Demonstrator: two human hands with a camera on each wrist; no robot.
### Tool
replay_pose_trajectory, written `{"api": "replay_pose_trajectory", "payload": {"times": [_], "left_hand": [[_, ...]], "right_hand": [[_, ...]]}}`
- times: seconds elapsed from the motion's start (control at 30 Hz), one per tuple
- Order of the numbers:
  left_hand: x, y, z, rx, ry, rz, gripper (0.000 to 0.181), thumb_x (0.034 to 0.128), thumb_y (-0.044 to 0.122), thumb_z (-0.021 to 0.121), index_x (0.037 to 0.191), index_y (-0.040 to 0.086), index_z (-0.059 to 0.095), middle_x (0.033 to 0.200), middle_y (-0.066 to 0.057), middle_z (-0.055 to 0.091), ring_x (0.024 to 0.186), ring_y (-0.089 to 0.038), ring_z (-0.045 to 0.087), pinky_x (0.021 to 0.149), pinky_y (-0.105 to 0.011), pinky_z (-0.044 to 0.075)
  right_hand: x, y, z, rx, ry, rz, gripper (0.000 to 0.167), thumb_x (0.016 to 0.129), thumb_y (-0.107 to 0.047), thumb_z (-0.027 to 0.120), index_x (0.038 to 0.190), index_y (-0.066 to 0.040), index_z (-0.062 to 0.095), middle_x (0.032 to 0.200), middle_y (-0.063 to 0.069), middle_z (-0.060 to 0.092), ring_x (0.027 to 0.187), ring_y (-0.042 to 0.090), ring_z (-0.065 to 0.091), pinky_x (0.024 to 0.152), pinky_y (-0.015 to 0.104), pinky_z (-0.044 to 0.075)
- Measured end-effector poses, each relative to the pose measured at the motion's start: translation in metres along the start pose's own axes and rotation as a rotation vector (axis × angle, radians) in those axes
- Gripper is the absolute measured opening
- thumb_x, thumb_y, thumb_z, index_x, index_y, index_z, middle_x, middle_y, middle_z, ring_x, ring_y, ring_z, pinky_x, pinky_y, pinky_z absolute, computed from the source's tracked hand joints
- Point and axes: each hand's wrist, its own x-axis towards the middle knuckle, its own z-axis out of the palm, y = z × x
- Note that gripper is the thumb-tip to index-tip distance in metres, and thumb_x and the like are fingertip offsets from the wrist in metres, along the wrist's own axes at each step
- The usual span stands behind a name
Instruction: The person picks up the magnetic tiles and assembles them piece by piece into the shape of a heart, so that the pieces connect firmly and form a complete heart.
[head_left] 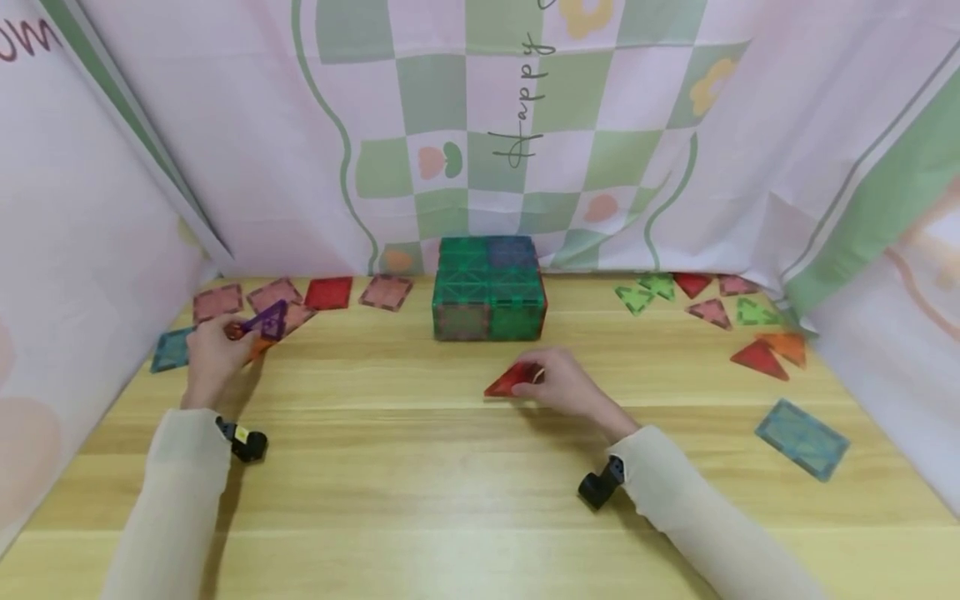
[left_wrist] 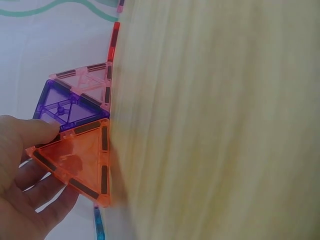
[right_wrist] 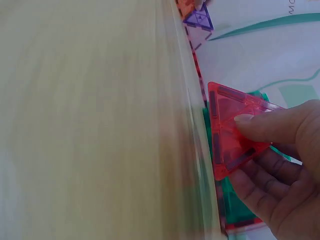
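Observation:
At the left of the table, my left hand (head_left: 217,346) pinches a purple triangular magnetic tile (left_wrist: 62,107) together with an orange triangular tile (left_wrist: 82,160), the thumb pressing where they meet. My right hand (head_left: 562,383), in the middle of the table, holds a red triangular magnetic tile (right_wrist: 237,127) between thumb and fingers, close above the wood. Behind it stands a box of green tiles (head_left: 487,287) with a blue square tile (head_left: 512,252) in its top and a pinkish panel in its front.
Pink tiles (head_left: 386,292) and a red square tile (head_left: 328,293) lie at the back left, a blue tile (head_left: 171,350) by my left hand. Green triangles (head_left: 633,298), red triangles (head_left: 759,358) and an orange tile (head_left: 787,346) lie at the right, near a blue rectangular tile (head_left: 802,439). Curtains border the table (head_left: 420,500).

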Motion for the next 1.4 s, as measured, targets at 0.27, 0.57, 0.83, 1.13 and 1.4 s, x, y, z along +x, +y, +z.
{"api": "replay_pose_trajectory", "payload": {"times": [0.27, 0.57, 0.83, 1.13, 1.4], "left_hand": [[-0.001, 0.000, 0.001, -0.013, -0.014, 0.007, 0.030, 0.0861, 0.005, 0.061, 0.111, -0.011, 0.061, 0.098, -0.034, 0.064, 0.085, -0.044, 0.062, 0.074, -0.051, 0.051], [-0.006, 0.004, -0.007, -0.040, -0.033, -0.038, 0.050, 0.0868, 0.013, 0.064, 0.127, -0.012, 0.047, 0.114, -0.037, 0.056, 0.100, -0.048, 0.057, 0.084, -0.057, 0.048], [-0.012, 0.041, -0.019, -0.081, 0.269, 0.111, 0.062, 0.0796, 0.018, 0.068, 0.128, -0.012, 0.043, 0.121, -0.034, 0.047, 0.112, -0.048, 0.043, 0.094, -0.060, 0.034], [-0.035, 0.114, 0.031, -0.205, 0.201, 0.424, 0.036, 0.0791, 0.010, 0.066, 0.109, -0.008, 0.057, 0.104, -0.026, 0.058, 0.093, -0.040, 0.053, 0.083, -0.050, 0.042], [-0.067, 0.180, 0.075, -0.296, -0.348, 0.477, 0.032, 0.0851, 0.009, 0.066, 0.114, -0.002, 0.060, 0.111, -0.020, 0.062, 0.097, -0.034, 0.062, 0.082, -0.046, 0.052]], "right_hand": [[0.003, -0.001, 0.010, 0.022, -0.056, 0.042, 0.013, 0.081, -0.005, 0.073, 0.093, -0.005, 0.070, 0.085, 0.005, 0.069, 0.069, 0.011, 0.056, 0.059, 0.024, 0.048], [0.002, -0.005, 0.014, 0.066, -0.065, 0.068, 0.011, 0.082, -0.005, 0.072, 0.093, -0.007, 0.070, 0.082, 0.004, 0.068, 0.065, 0.012, 0.055, 0.056, 0.026, 0.048], [0.001, -0.001, 0.015, 0.061, -0.062, 0.042, 0.010, 0.081, -0.005, 0.072, 0.090, -0.007, 0.069, 0.082, 0.005, 0.068, 0.066, 0.011, 0.056, 0.058, 0.024, 0.048], [0.004, -0.002, 0.019, 0.042, -0.062, 0.054, 0.010, 0.082, -0.008, 0.072, 0.092, -0.008, 0.070, 0.081, 0.002, 0.068, 0.065, 0.011, 0.055, 0.058, 0.025, 0.047], [0.003, -0.006, 0.020, 0.045, -0.052, 0.034, 0.009, 0.080, -0.006, 0.073, 0.088, -0.005, 0.069, 0.077, 0.004, 0.068, 0.062, 0.010, 0.054, 0.056, 0.024, 0.046]]}}
